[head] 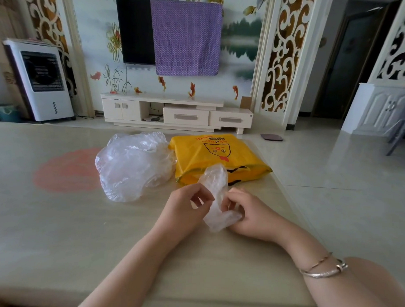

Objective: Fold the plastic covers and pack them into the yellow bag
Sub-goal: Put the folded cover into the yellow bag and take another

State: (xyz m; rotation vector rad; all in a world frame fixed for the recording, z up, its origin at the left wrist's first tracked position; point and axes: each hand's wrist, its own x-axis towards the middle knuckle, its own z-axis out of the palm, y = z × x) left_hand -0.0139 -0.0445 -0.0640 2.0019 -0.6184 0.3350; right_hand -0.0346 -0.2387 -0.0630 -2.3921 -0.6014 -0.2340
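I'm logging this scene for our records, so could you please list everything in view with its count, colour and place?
cover: 1, clear, held over the table's near right
cover pile: 1 heap, clear, table centre, left of the bag
bag: 1, yellow, table's far right
table: 1, beige with a pink circle, foreground
TV: 1, black, on the wall
cloth: 1, purple, draped over the TV
TV stand: 1, cream, below the TV
air cooler: 1, white, far left
bin: 1, teal, by the cooler
bangles: 2, gold and silver, right wrist
left hand: pinches the cover
right hand: grips the cover
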